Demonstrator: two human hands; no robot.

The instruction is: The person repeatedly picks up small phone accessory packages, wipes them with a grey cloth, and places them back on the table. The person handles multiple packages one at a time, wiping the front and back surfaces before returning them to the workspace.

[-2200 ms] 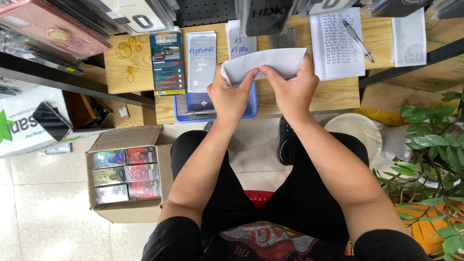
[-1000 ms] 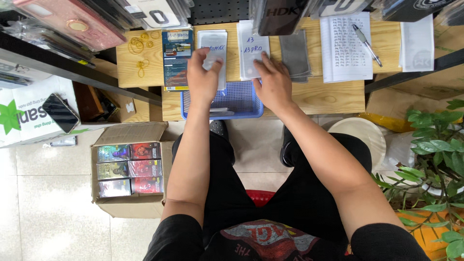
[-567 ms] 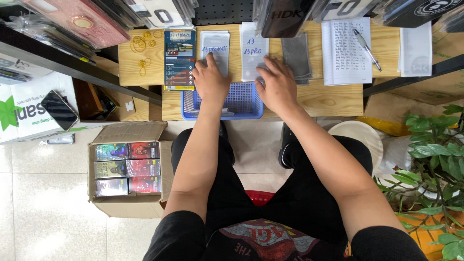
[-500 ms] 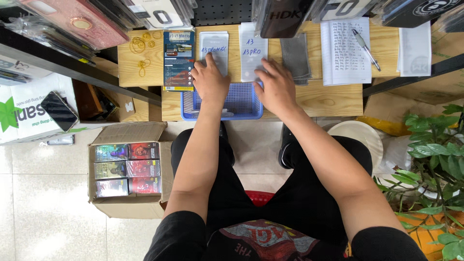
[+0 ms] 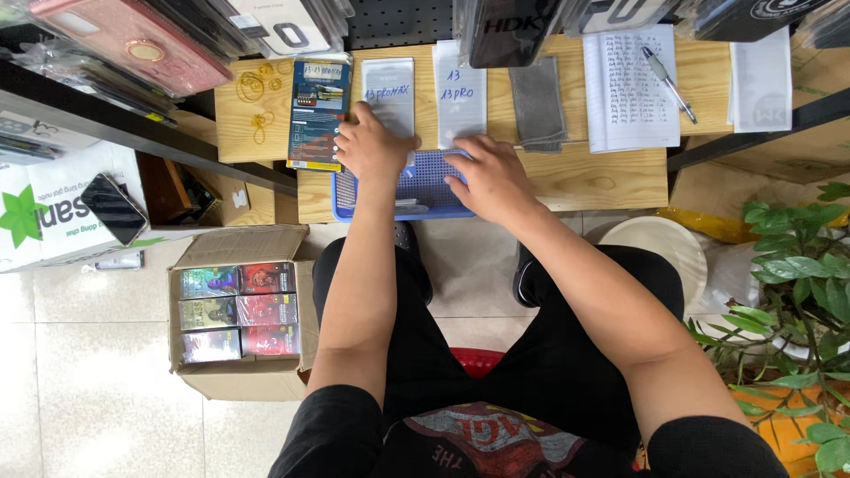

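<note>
On the floor at my far left lies a dark phone [image 5: 112,208] on a white printed bag [image 5: 40,217], and beside my left knee stands an open cardboard box [image 5: 237,310] filled with colourful flat packs. Up on the wooden bench [image 5: 602,173] a few loose rubber bands [image 5: 252,88] lie near its left corner, then a dark blue printed packet [image 5: 317,112].

My left hand [image 5: 372,146] rests next, fingers curled and knuckles up, over the lower end of a clear flat sleeve [image 5: 389,93] with handwriting on it, and also over the top edge of the blue mesh basket [image 5: 423,186]. I cannot tell whether the fingers actually pinch the sleeve or only press on it. A second handwritten sleeve [image 5: 460,93] lies just to the right of the first. My right hand [image 5: 491,177] lies flat and spread over the right part of the basket, fingertips reaching towards the bottom of that second sleeve; it seems to grip nothing.

As I judge it, both sleeves are already laid out side by side on the bench and the basket looks nearly empty beneath my hands, so the sorting here seems well along.

Further right lie a grey cloth [image 5: 536,104], a written sheet [image 5: 630,84] with a pen [image 5: 668,81] on it, and a potted plant [image 5: 797,292] by my right leg.
</note>
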